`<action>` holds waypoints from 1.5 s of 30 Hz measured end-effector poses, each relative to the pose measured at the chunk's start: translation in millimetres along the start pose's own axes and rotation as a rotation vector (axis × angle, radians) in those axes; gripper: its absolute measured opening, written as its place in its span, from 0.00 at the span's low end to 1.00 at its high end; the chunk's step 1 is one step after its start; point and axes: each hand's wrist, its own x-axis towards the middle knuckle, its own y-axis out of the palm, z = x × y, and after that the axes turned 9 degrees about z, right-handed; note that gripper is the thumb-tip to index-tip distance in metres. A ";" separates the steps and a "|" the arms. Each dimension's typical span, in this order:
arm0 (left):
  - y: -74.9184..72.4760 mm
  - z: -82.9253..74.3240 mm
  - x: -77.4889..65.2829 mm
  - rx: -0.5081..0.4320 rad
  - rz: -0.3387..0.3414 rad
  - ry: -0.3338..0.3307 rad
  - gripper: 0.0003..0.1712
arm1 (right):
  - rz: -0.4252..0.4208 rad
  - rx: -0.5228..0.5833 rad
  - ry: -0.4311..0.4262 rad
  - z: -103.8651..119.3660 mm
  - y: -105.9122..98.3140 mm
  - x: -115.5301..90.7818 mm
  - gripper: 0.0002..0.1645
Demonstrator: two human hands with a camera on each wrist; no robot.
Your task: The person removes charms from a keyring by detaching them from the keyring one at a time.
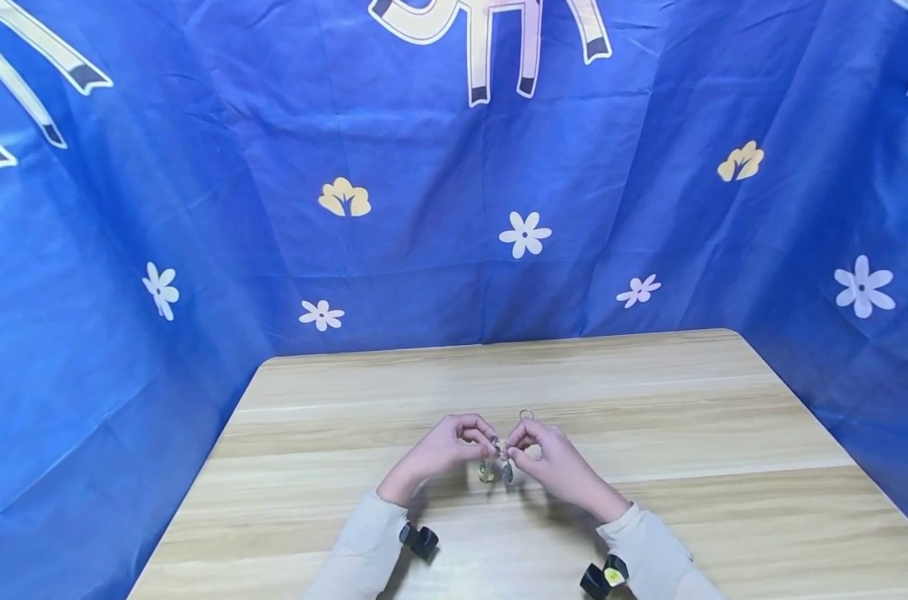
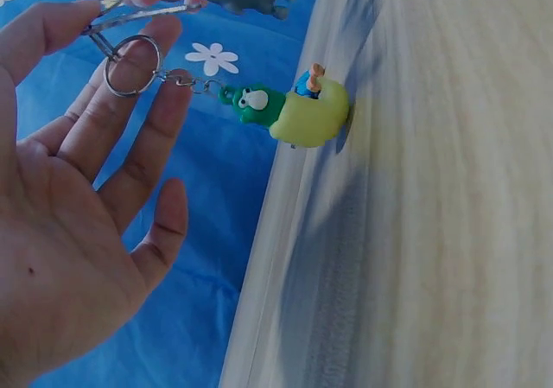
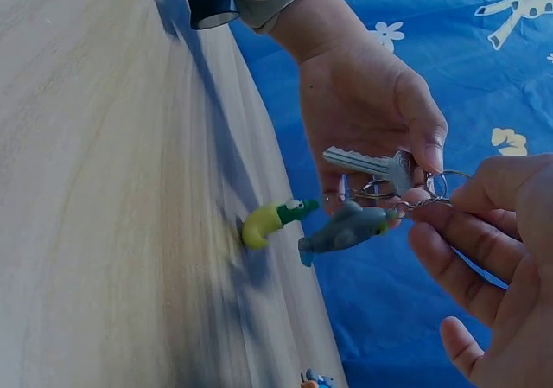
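Head view: the left hand [image 1: 449, 446] and right hand [image 1: 554, 462] meet above the wooden counter [image 1: 333, 417], each grip narrow, pinching small keyring parts. The green-and-yellow figure charm [image 1: 486, 473] and the grey figure charm [image 1: 508, 473] hang just below the fingertips.

Left wrist view: the left grip holds the key [image 2: 147, 15] and split ring [image 2: 132, 64] at the thumb and forefinger; a short chain [image 2: 192, 81] links that ring to the green-and-yellow charm.

Right wrist view: the right grip pinches ring and chain where the grey charm hangs; the key shows beside the left thumb. The step in hand appears to be working the joined rings between both hands. The next move would seem to call for firm opposing pinches and fine fingertip control; whether the rings interlock, I cannot tell.
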 end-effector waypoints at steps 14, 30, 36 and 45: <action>-9.6 3.3 1.4 0.143 -0.073 0.059 0.15 | -0.078 0.104 0.151 -6.8 -20.0 1.6 0.03; -12.2 7.8 0.7 0.022 -0.078 0.048 0.20 | -0.153 0.083 0.270 -41.3 -46.5 -7.1 0.05; -13.9 9.9 1.0 0.024 -0.079 0.042 0.19 | -0.150 0.078 0.297 -54.5 -45.7 -7.3 0.05; -16.4 10.1 1.0 0.013 -0.077 0.045 0.20 | -0.134 0.067 0.340 -69.4 -51.2 2.6 0.06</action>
